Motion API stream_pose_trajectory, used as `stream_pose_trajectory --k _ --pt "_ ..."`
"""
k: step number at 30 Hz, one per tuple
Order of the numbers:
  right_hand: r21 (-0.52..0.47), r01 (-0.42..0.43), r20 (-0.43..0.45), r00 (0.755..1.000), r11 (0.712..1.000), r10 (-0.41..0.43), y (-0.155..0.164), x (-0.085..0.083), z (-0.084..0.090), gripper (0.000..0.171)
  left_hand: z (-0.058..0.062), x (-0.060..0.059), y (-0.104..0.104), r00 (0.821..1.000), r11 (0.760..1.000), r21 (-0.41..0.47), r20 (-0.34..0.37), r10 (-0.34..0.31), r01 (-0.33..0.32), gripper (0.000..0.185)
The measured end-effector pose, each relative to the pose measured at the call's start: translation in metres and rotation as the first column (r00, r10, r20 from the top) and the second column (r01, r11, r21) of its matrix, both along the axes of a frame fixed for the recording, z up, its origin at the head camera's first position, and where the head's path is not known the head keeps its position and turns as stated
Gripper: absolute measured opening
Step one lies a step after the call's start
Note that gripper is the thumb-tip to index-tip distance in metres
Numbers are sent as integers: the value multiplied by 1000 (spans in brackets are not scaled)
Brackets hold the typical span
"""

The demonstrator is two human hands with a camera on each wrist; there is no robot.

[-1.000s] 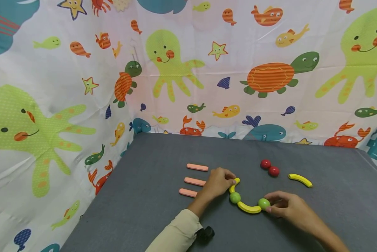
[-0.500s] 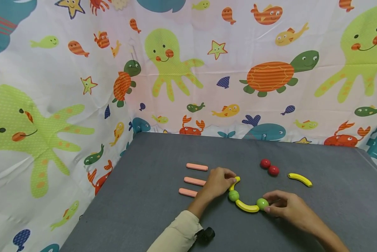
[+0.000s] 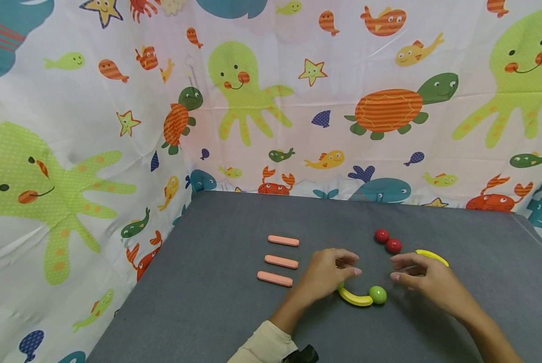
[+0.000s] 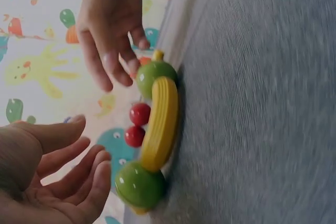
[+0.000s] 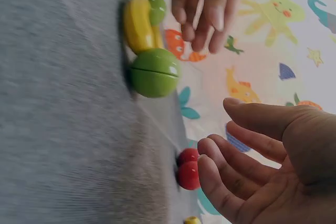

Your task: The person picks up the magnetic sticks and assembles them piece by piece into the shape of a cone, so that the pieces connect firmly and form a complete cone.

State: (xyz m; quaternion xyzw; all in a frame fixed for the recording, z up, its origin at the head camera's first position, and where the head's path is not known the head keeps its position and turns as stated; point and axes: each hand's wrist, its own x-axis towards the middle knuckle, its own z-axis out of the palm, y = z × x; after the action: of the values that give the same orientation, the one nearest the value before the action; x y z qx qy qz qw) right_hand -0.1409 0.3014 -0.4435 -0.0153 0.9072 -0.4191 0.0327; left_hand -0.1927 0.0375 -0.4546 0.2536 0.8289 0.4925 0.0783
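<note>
On the grey fabric-covered bench [image 3: 216, 282], nearest the viewer, a yellow curved piece [image 3: 355, 298] lies with a green ball [image 3: 378, 294] touching its right end. The left hand [image 3: 327, 275] hovers at its 10 o'clock, fingers relaxed, holding nothing; the right hand [image 3: 427, 280] hovers at 2 o'clock, likewise loose and empty. Three pink bars [image 3: 278, 261] lie at 9 o'clock of the left hand. Farther off sit two red balls [image 3: 387, 241] and another yellow piece [image 3: 434, 256]. A sea-animal printed curtain [image 3: 271, 101] walls the bench behind and left.
</note>
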Motion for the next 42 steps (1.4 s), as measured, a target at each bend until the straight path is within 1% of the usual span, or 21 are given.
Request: stream_pose_trajectory --k 3,7,9,11,14,17,22,28,32,37,42 --pt "20 26 -34 999 999 -25 5 -5 4 49 2 6 3 999 999 -7 32 -44 44 31" --pt "26 52 -56 997 998 -50 11 -11 8 53 2 13 9 996 997 -14 55 -77 78 32" --pt "29 67 -75 995 997 -65 15 -12 9 54 1 17 13 993 994 -26 61 -105 107 34" --pt "53 94 -107 990 994 -88 19 -13 8 54 0 19 18 989 989 -44 62 -137 139 35" --pt "89 130 -151 982 987 -116 26 -14 4 51 -3 20 23 983 979 -91 51 -177 181 37" --pt "127 157 -189 973 979 -132 34 -15 -1 48 -5 19 26 980 973 -123 43 -193 197 38" --pt "139 197 -220 962 971 -164 46 -16 -9 46 -11 18 29 976 965 -150 20 -215 216 39" --pt "171 253 -201 955 952 -217 58 -17 -15 50 -16 20 32 975 963 -156 -10 -224 219 38" --pt "192 262 -185 956 946 -228 64 -17 -18 52 -17 20 32 975 963 -162 -21 -221 215 37" --pt "236 255 -159 962 938 -222 71 -18 -22 55 -17 20 33 977 965 -157 -5 -214 211 35" --pt "256 224 -105 973 940 -204 76 -20 -25 59 -18 21 34 979 968 -153 -13 -203 199 32"
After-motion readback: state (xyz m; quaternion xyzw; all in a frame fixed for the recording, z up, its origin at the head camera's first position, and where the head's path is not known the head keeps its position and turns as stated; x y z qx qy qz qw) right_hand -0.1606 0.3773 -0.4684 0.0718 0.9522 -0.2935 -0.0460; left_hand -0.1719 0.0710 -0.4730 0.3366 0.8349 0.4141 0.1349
